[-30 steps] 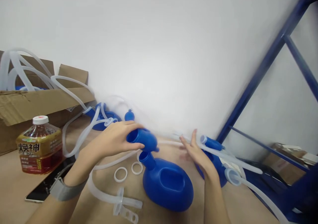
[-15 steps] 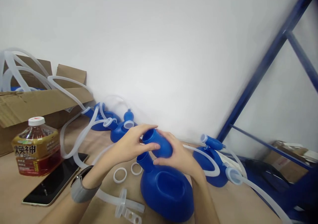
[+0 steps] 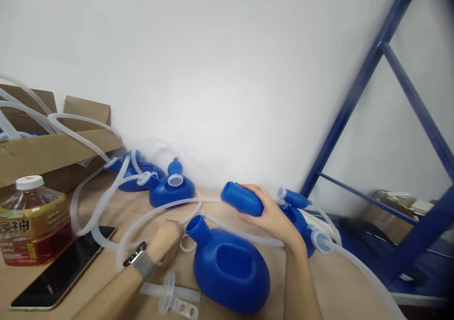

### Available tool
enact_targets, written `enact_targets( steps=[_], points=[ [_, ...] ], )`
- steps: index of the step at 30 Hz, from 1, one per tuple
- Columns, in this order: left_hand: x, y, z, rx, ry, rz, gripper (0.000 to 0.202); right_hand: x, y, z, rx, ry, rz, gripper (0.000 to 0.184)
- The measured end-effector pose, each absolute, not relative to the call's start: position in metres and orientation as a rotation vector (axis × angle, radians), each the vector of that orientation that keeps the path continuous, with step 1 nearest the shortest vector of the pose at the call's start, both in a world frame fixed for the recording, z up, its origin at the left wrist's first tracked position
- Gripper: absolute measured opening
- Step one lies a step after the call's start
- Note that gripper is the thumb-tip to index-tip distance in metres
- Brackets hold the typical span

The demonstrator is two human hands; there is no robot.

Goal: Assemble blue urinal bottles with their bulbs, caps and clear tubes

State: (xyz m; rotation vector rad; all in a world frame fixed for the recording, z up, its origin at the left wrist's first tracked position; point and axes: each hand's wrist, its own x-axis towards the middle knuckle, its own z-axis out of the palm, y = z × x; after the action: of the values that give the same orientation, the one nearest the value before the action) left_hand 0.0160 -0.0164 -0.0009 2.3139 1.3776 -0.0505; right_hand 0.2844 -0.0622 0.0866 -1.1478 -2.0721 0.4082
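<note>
Plainly, the work stands at gathering parts; the right hand [image 3: 275, 219] is raised off the table [image 3: 336, 282] with its fingers wrapped around a blue funnel [image 3: 242, 201], wide mouth turned left, just above and right of the bottle [image 3: 230, 269]; the left hand [image 3: 165, 237] is down on the table, fingers curled beside a white ring [image 3: 186, 247] that lies touching the bottle's neck; whether the fingertips have the ring pinched or only rest by it, I cannot tell.

As a judgement, a ring so thin and flat on the surface would call for a fine fingertip pinch, and the funnel's mouth would need turning toward the open neck before the two could meet.

The bottle is smooth moulded blue plastic, squat and rounded, with a shallow oval hollow in its top and a short angled neck; the funnel is the same glossy plastic, tapering toward the palm; a tube [image 3: 117, 218] of soft, cloudy plastic loops across the table and behind the left hand; near the wrist lies a clear fitting [image 3: 173, 302], flanged and stiff-looking.

Far left sit a cardboard box [image 3: 53, 149], a drink [image 3: 31, 220] with a white cap, and a dark glossy phone [image 3: 60, 272]; more blue bottles [image 3: 170, 191] lie against the far wall.
</note>
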Motion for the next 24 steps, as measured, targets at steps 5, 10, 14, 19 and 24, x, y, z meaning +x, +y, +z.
enact_targets(
  steps=[5,10,14,19,24],
  points=[
    [-0.008,-0.023,0.023,2.249,1.423,-0.176,0.028,0.289,-0.068,0.088,-1.149,-2.084,0.437,0.065],
    [-0.052,-0.039,0.08,2.341,1.352,0.338,0.028,0.277,-0.068,0.093,-1.128,-2.129,0.464,0.07],
    [-0.045,-0.044,0.087,2.47,1.464,0.607,0.025,0.259,-0.064,0.089,-1.06,-2.217,0.435,0.071],
    [-0.031,-0.06,0.082,2.503,1.456,0.456,0.027,0.24,-0.059,0.082,-1.056,-2.293,0.445,0.074],
    [-0.036,-0.1,0.082,2.509,1.457,0.247,0.019,0.238,-0.059,0.087,-1.076,-2.3,0.516,0.072]
  ],
)
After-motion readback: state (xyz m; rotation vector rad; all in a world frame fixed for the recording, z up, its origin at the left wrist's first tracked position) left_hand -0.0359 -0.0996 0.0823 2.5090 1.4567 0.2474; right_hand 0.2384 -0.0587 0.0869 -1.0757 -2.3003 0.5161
